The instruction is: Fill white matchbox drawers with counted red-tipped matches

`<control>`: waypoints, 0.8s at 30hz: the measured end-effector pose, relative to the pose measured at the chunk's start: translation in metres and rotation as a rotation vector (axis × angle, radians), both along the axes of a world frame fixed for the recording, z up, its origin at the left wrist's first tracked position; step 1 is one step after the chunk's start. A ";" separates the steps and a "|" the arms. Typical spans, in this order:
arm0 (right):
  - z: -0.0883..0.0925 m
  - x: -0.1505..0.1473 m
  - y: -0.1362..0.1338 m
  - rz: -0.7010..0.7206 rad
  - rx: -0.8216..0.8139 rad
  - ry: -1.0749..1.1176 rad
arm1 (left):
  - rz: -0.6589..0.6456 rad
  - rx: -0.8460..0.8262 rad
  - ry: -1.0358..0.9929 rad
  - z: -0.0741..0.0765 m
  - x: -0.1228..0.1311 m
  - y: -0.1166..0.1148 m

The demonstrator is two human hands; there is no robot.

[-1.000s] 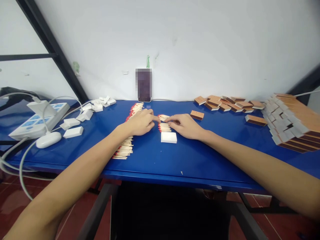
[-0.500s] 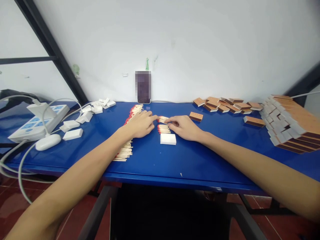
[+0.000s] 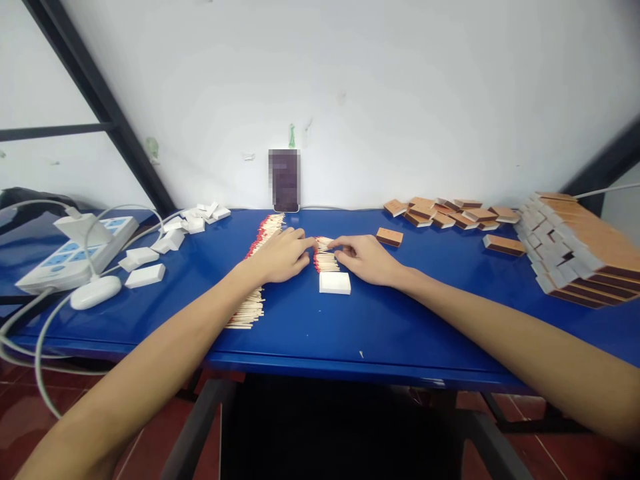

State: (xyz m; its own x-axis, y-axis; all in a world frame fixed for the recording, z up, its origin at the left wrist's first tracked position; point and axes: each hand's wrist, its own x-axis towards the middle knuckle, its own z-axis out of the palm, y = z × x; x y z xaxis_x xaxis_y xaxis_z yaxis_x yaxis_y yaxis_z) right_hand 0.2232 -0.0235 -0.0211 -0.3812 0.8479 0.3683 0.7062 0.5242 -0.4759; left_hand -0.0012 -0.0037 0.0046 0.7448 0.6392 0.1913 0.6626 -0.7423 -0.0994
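Observation:
My left hand (image 3: 281, 254) and my right hand (image 3: 364, 257) meet over a small bundle of red-tipped matches (image 3: 326, 260) on the blue table (image 3: 400, 313). Both hands have curled fingers that pinch the bundle's far end from either side. A white inner matchbox tray (image 3: 335, 283) lies just in front of the bundle. A long row of loose matches (image 3: 253, 303) runs under my left wrist toward the wall.
A phone (image 3: 285, 180) leans on the wall. White trays (image 3: 145, 263) lie scattered at the left beside a power strip (image 3: 70, 250) and cables. Brown matchbox sleeves (image 3: 445, 212) lie at the back right; a big stack of boxes (image 3: 580, 257) fills the right edge.
The hands have stayed on the match bundle with only small finger movements. The view has tilted slightly, shifting everything a little lower in the picture.

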 end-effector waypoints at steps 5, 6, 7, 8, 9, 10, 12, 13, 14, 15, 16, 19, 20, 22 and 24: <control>-0.001 0.000 0.002 0.002 -0.006 0.004 | 0.004 0.007 0.003 0.000 0.000 0.000; -0.001 0.000 0.002 0.002 -0.006 0.004 | 0.006 0.008 0.004 0.000 0.000 0.000; -0.001 0.000 0.002 0.002 -0.006 0.004 | 0.008 0.010 0.006 0.000 0.001 0.000; -0.001 0.000 0.002 0.003 -0.006 0.004 | 0.010 0.011 0.007 0.000 0.001 0.000; -0.001 0.000 0.002 0.004 -0.007 0.004 | 0.013 0.012 0.008 0.000 0.001 0.000; -0.001 0.000 0.002 0.005 -0.008 0.004 | 0.015 0.013 0.008 0.000 0.001 0.000; -0.001 -0.001 0.001 0.004 -0.009 0.003 | 0.019 0.015 0.010 0.000 0.002 0.000; -0.001 -0.001 0.001 0.004 -0.010 0.003 | 0.019 0.016 0.012 0.000 0.002 0.000; -0.001 -0.001 0.001 0.004 -0.011 0.003 | 0.019 0.017 0.014 0.000 0.002 0.000; 0.000 -0.001 0.001 0.004 -0.011 0.003 | 0.017 0.019 0.017 0.001 0.002 0.000; 0.000 -0.001 0.000 0.005 -0.012 0.004 | 0.016 0.020 0.018 0.001 0.002 -0.001; 0.000 0.000 0.000 0.012 -0.013 0.006 | 0.012 0.022 0.019 0.001 0.002 -0.001; 0.000 0.000 0.000 0.014 -0.013 0.006 | 0.010 0.022 0.017 0.001 0.002 -0.002; 0.000 0.000 0.000 0.018 -0.010 0.005 | 0.005 0.021 0.015 0.002 0.002 -0.002; -0.001 0.000 0.000 0.019 -0.006 0.002 | 0.001 0.020 0.017 0.002 0.002 -0.003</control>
State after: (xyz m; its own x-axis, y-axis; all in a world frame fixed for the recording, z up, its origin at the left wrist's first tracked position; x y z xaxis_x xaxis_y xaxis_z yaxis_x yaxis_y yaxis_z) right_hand 0.2228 -0.0232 -0.0217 -0.3964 0.8430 0.3637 0.6953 0.5344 -0.4807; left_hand 0.0007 -0.0067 0.0064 0.7475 0.6362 0.1911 0.6614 -0.7394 -0.1256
